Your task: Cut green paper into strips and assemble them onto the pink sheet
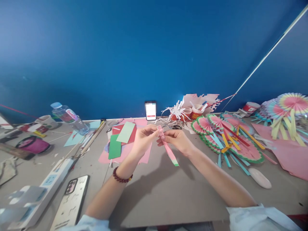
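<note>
Between my hands, above the middle of the table, is a pink folded paper strip (170, 152) with a white and green lower end. My left hand (146, 137) pinches its top part between thumb and fingers. From the other side, my right hand (176, 138) grips the strip a little lower, its fingers closed. The free end hangs down toward me, tilted to the right. Left of my hands lie a green paper piece (115, 147), a pale green one (125, 132) and red and pink sheets. On the right are several pleated watermelon-coloured paper fans (247, 149) with coloured strips.
A phone (150, 110) stands upright against the blue wall. At left are a tilted water bottle (69, 117), wooden sticks (92, 138), a power strip (48, 189) and another phone (71, 202). Paper cups (197, 112) hold strips at the back; a pale oval object (260, 178) lies right.
</note>
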`<state>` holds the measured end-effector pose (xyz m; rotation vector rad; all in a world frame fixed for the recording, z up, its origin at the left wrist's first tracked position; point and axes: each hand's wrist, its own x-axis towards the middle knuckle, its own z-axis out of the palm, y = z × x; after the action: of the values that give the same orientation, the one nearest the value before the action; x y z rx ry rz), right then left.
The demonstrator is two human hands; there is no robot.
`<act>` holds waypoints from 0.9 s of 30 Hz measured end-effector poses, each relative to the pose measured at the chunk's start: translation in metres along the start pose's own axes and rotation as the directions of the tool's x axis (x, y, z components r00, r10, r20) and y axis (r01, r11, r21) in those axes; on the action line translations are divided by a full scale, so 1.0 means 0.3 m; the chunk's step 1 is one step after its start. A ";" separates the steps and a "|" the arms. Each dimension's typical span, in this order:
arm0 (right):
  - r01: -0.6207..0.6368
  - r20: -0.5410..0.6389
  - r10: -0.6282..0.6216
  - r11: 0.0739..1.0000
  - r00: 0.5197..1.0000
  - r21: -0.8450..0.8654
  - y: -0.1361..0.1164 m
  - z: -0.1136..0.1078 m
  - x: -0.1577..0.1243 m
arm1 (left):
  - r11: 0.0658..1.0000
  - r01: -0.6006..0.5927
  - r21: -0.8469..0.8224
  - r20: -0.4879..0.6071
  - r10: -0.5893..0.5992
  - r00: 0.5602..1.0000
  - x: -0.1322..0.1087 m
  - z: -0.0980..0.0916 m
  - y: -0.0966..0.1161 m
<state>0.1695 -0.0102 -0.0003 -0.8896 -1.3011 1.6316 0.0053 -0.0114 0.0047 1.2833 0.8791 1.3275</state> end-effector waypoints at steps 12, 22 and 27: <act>-0.090 0.112 0.088 0.996 0.990 0.014 0.007 -0.002 0.009 | 0.998 0.003 -0.067 -0.098 -0.010 0.995 0.014 -0.009 0.005; -0.081 0.089 0.080 0.997 0.993 0.002 0.013 0.008 0.007 | 0.999 0.025 -0.047 -0.112 -0.030 0.993 0.010 -0.003 0.004; -0.057 0.106 0.057 0.998 0.993 -0.002 0.015 0.008 0.011 | 0.998 0.042 -0.048 -0.140 -0.048 0.989 0.012 0.001 -0.018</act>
<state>0.1653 -0.0086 -0.0042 -0.8570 -1.3576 1.7443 0.0071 -0.0069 0.0003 1.1389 0.9647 1.4080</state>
